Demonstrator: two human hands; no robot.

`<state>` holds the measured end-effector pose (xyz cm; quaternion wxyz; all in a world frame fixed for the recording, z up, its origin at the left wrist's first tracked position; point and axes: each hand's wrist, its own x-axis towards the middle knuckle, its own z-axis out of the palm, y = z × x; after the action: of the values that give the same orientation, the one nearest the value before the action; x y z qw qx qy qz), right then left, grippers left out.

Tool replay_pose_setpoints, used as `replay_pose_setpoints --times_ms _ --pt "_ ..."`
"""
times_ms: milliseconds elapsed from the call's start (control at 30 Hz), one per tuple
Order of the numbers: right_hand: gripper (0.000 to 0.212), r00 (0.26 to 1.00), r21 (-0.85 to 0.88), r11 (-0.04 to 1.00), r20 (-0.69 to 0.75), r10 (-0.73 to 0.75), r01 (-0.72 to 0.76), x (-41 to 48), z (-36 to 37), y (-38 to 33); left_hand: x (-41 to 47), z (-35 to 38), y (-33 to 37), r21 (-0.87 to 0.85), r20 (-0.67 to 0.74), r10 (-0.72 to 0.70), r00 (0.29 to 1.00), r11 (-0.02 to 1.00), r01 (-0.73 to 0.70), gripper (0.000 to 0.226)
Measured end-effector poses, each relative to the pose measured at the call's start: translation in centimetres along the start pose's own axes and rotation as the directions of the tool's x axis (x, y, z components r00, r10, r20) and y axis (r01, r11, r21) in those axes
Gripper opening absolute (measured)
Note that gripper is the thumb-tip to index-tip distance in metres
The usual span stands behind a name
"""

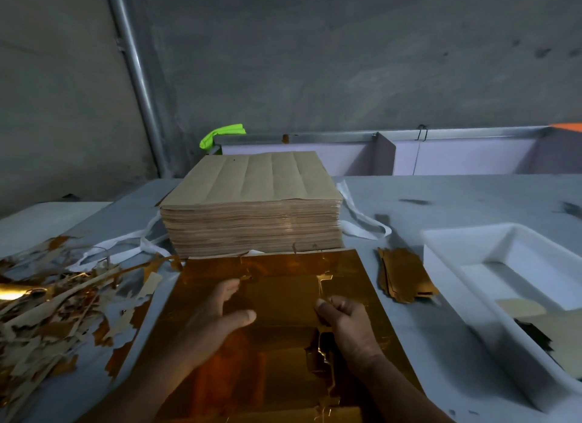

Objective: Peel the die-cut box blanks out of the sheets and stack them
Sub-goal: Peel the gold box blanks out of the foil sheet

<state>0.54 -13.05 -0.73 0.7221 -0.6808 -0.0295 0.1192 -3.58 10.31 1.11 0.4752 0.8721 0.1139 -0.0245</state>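
Lying flat at the near edge of the tabletop point(441, 199), the gold sheet point(277, 312) has the left hand point(217, 315) spread wide and pressing on it, while the right hand point(349, 325) pinches a die-cut edge along the torn seam. Just beyond it stands the tall stack of brown sheets point(252, 211), and a small pile of gold blanks point(404, 274) lies to the right beside a white tray point(466, 249). Scrap trimmings point(53, 303) heap toward the left edge.

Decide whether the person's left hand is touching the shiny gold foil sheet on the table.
Touching. The head view shows the left hand pressed flat on the gold foil sheet, palm down, with no gap visible beneath it.
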Motion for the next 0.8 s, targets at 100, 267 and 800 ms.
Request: replay_pose_setpoints --times_ms 100,267,800 --pt "0.030 1.000 -0.007 1.000 0.006 -0.021 0.021 0.0 0.0 -0.1 0.9 1.3 1.5 -0.285 -0.040 -0.130 0.991 0.952 0.114 0.062" --pt "0.032 1.000 0.026 1.000 -0.008 -0.017 0.017 0.0 0.0 0.0 1.4 3.1 2.2 -0.512 -0.061 -0.288 0.956 0.831 0.218 0.043" --pt "0.026 1.000 -0.074 0.997 -0.015 -0.010 0.009 0.7 -0.1 0.8 2.2 1.0 2.4 -0.446 -0.259 -0.294 0.920 0.881 0.156 0.019"
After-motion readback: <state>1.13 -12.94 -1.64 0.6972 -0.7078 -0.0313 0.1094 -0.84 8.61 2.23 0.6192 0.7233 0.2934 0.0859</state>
